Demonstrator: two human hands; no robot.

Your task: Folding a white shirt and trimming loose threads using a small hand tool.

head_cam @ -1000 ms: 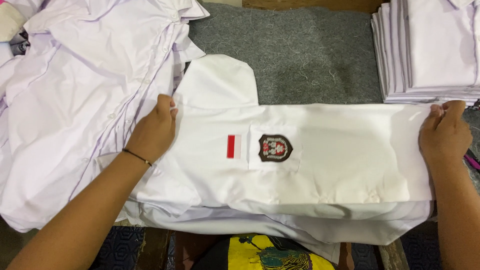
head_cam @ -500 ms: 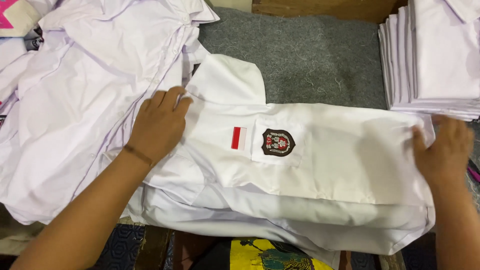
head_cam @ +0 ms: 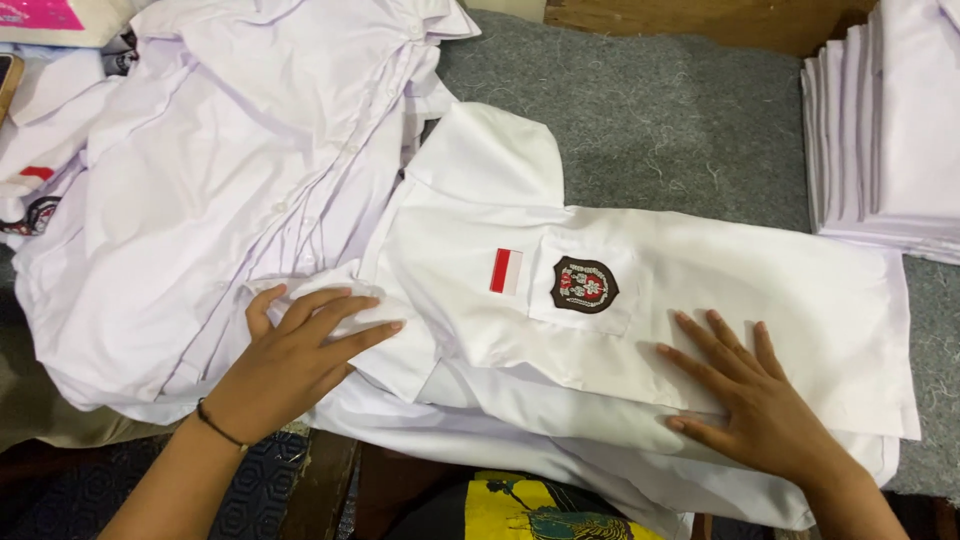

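A folded shirt [head_cam: 700, 300] lies across the middle of the counter [head_cam: 660, 120], its collar end to the left. Left of it, partly under that end, is a heap of loose shirts [head_cam: 200, 200]. A stack of folded shirts [head_cam: 890, 120] sits at the far right. The left hand [head_cam: 290, 365] rests flat where heap and shirt meet; the right hand [head_cam: 750, 400] lies flat on the shirt's near edge

Grey felt table top [head_cam: 640, 110], wooden edge [head_cam: 700, 20] behind it.
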